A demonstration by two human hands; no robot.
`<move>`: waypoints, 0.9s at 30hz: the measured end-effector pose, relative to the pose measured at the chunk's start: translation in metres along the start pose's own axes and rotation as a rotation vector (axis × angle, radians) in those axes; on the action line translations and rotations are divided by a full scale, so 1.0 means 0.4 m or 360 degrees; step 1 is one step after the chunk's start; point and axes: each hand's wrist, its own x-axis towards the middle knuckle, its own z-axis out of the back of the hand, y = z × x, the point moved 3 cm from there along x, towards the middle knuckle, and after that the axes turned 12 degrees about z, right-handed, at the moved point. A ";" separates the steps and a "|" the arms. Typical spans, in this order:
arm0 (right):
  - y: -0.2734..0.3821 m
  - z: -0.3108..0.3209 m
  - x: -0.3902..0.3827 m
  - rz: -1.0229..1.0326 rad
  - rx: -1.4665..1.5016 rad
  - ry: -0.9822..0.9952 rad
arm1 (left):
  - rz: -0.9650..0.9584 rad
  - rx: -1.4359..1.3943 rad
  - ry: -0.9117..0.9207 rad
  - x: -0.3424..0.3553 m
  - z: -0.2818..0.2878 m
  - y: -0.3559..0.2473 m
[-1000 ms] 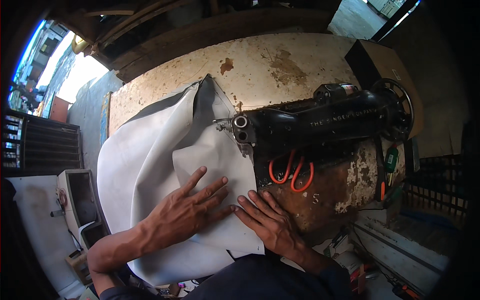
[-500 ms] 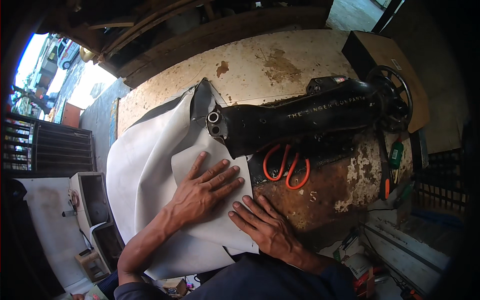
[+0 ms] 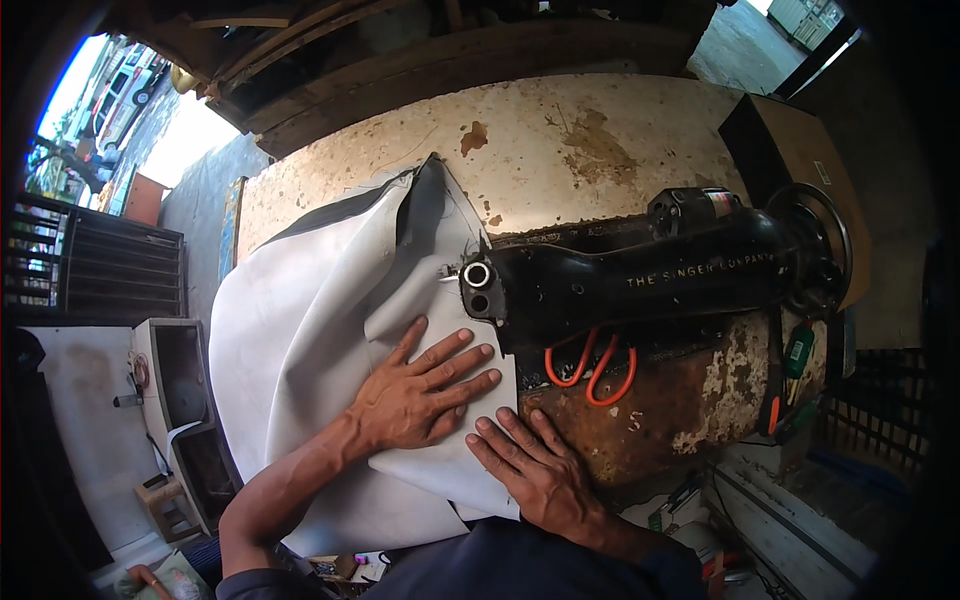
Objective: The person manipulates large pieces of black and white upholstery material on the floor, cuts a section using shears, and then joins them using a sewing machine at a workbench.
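A large white sheet of leather-like material [image 3: 260,320] lies in loose folds, its dark underside showing along the far edge. My left hand [image 3: 415,395] rests palm down on it, fingers spread toward the machine's head. Lower and to the right, my right hand [image 3: 535,470] lies flat with its fingers stretched across the sheet's right edge. Just beyond my hands stands a black sewing machine [image 3: 610,285], its head end over the sheet. The needle and presser foot are hidden. Scissors with orange loop handles [image 3: 632,375] lie partly under the machine's arm.
The worn, stained table [image 3: 370,140] extends behind the machine. At the right are a cardboard box [image 3: 815,145], a green bottle [image 3: 798,350] and an orange-ended tool [image 3: 774,415]. A small stool [image 3: 168,508] and a person's arm [image 3: 150,580] show at lower left.
The view has shifted, so the machine sits lower and farther right in the picture. My left thumb now shows beside the fingers. Both hands stay flat on the sheet.
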 end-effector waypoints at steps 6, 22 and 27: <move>-0.023 0.002 0.021 -0.0140 0.0098 0.0030 | -0.0009 -0.0103 -0.0009 0.028 0.018 0.027; -0.091 0.036 0.096 -0.0134 -0.0052 0.0052 | -0.0055 -0.0172 -0.0127 0.102 0.039 0.101; -0.110 0.039 0.102 -0.0156 -0.0026 0.0033 | -0.0115 -0.0236 -0.0182 0.118 0.039 0.112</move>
